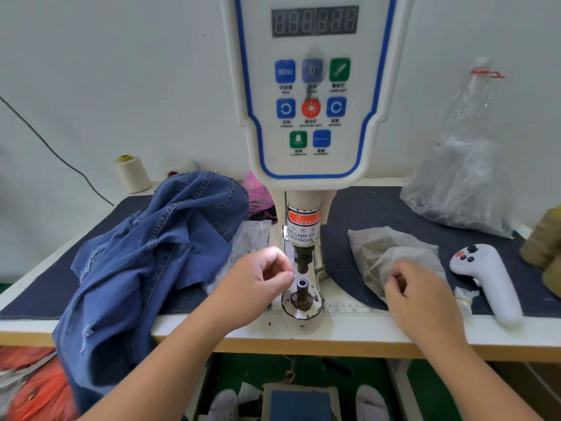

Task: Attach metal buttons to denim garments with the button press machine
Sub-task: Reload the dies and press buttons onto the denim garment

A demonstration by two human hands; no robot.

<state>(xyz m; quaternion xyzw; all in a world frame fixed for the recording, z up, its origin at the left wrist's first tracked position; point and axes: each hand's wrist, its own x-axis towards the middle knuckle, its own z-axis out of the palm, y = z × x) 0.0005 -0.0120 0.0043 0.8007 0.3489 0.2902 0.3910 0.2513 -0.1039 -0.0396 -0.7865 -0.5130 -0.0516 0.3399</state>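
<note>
The button press machine (306, 123) stands at the middle of the table, its upper punch (302, 259) above the lower die (302, 287). My left hand (261, 278) is just left of the gap between them. Its thumb and fingertips are pinched together on something small that the fingers hide. My right hand (422, 294) rests at the mouth of a clear bag of metal buttons (379, 256), fingers curled on the plastic. A blue denim garment (145, 262) lies heaped at the left and hangs over the table's front edge.
A large clear bag of metal parts (464, 183) leans at the back right. A white handheld controller (488, 281) lies right of my right hand. A thread cone (132, 174) stands at the back left. A foot pedal (300, 402) sits under the table.
</note>
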